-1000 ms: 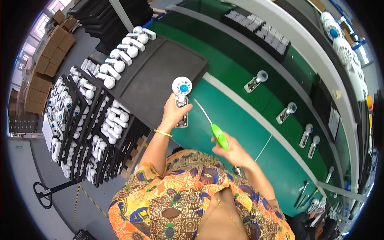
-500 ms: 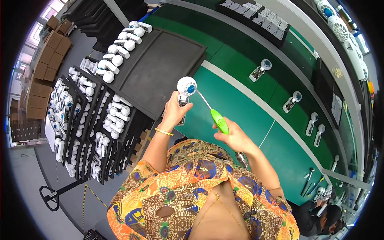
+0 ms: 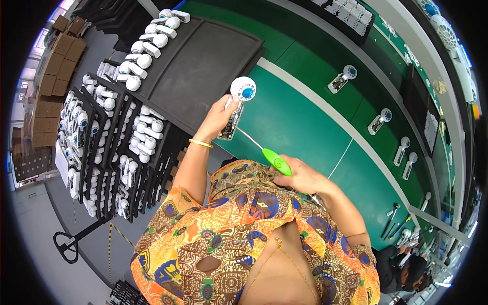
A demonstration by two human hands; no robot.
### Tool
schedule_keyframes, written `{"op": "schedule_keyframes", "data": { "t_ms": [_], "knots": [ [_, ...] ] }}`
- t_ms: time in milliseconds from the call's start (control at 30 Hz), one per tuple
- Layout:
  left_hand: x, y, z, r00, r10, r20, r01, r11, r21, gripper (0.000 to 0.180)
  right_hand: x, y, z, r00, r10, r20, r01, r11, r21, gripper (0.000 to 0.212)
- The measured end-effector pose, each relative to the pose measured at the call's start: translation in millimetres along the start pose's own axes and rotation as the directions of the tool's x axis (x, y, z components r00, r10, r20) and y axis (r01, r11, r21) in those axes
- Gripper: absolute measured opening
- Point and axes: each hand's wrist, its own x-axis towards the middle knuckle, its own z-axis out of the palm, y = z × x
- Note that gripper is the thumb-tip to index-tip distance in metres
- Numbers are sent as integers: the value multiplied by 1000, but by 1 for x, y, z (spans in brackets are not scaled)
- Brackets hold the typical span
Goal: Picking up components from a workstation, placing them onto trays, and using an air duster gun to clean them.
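Note:
My left hand is wrapped round the handle of a small white handheld fan, above the black tray's near corner and the green bench. The fan's round head with a blue centre points up. Its handle lies open, with dark circuit parts showing below my fingers. My right hand closes on a screwdriver with a bright green handle and a thin metal shaft. The shaft slants up to the left, and its tip is at or very near the open handle; whether it touches is too small to tell.
On the left stand a black tray with a row of white fans, and stacked racks full of more. Along the green conveyor lie several open fans. Hand tools rest at the bench's right end, near another person.
The screwdriver's tip has moved from beside the fan's head down to its open handle. My left hand has lifted the fan slightly up the view.

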Motion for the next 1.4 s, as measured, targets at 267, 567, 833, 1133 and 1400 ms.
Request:
{"op": "schedule_keyframes", "data": {
  "t_ms": [267, 567, 833, 1133, 1400],
  "knots": [
    [9, 1, 6, 996, -33, 77, 45, 986, -160, 36, 16, 1, -15, 996, 84, -22, -85, 994, -69, 31],
    [56, -4, 30, 983, -107, 152, 98, 993, 68, 27, 15, 28, -33, 991, 105, -89, -99, 993, 67, 32],
    [182, -4, 121, 985, 22, 170, -54, 980, 191, 60, -4, 99, -24, 924, 263, -278, -232, 962, 142, 37],
    [257, 15, 132, 881, 470, -62, -418, 832, 364, 45, 10, 144, -11, 912, 241, -332, -249, 968, 18, 38],
    [141, -16, -166, 461, 654, -600, 246, 556, 794, 41, 43, 106, -26, 882, 367, -297, -426, 889, -169, 39]
  ]
}}
